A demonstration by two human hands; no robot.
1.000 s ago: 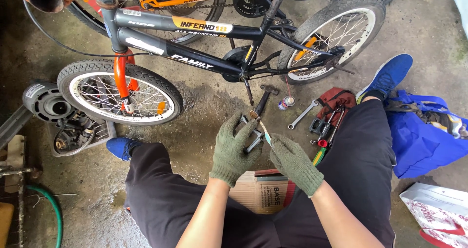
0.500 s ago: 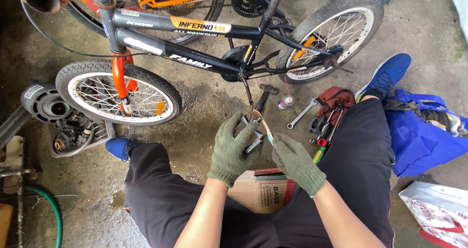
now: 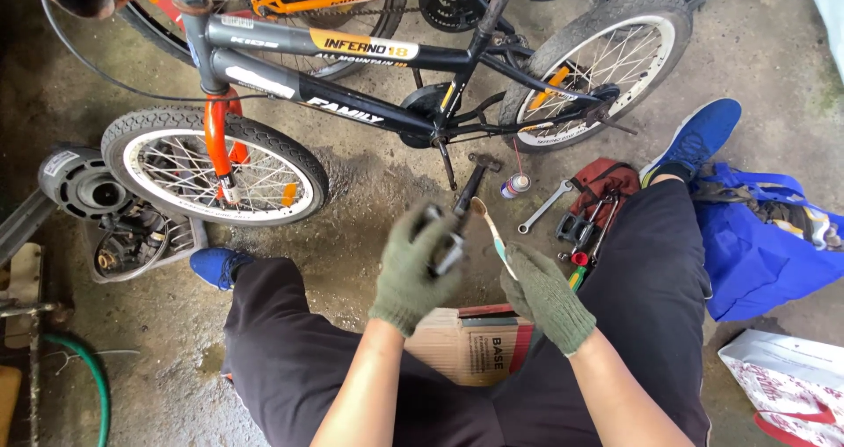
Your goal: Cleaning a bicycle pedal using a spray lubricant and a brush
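Observation:
My left hand (image 3: 411,276), in a green knit glove, is closed around a dark bicycle pedal (image 3: 447,247) and is blurred with motion. A thin pale stick-like tool (image 3: 489,229) with a rounded tip is pinched in my right hand (image 3: 547,296), also gloved. The tip points up and left, close beside the pedal. Both hands hover over my knees above the concrete floor. In front of me stands a small black bicycle (image 3: 352,109) with an orange fork; its crank arm (image 3: 444,161) hangs down just beyond my hands.
A hammer (image 3: 475,179), small spray can (image 3: 516,186), wrench (image 3: 543,208) and red tool pouch (image 3: 607,188) lie ahead on the right. A blue bag (image 3: 765,245) and white bag (image 3: 782,385) sit right. Cardboard box (image 3: 475,350) lies between my legs. Engine parts (image 3: 88,183) and green hose (image 3: 83,377) lie left.
My hands, pressed together with the tool against the pedal, have drawn slightly apart. The left hand has shifted left and turned the pedal.

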